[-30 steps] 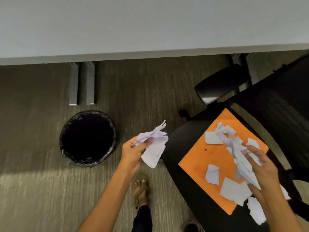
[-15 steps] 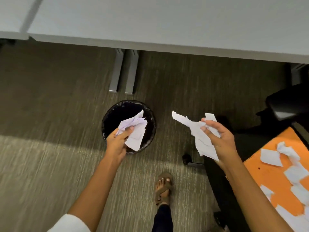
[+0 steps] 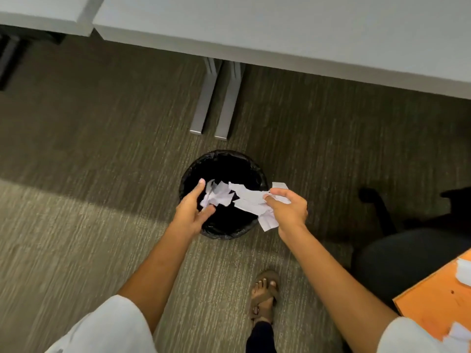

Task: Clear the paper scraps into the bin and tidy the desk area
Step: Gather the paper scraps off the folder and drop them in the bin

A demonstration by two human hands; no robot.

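A round bin with a black liner stands on the carpet below my hands. My left hand hovers over its left rim with fingers spread; a crumpled bunch of white paper scraps hangs loose just beside the fingers, over the bin's mouth. My right hand is over the right rim, closed on a second bunch of white scraps that sticks out toward the left. More scraps lie on an orange board at the right edge.
A white desk top spans the top, its grey legs just behind the bin. A black office chair with its wheeled base is at the right, carrying the orange board. My sandalled foot stands on the striped carpet.
Both hands have swung left from the chair to the bin. The left hand's fingers have spread and its scraps are coming free. The right hand still grips its bunch.
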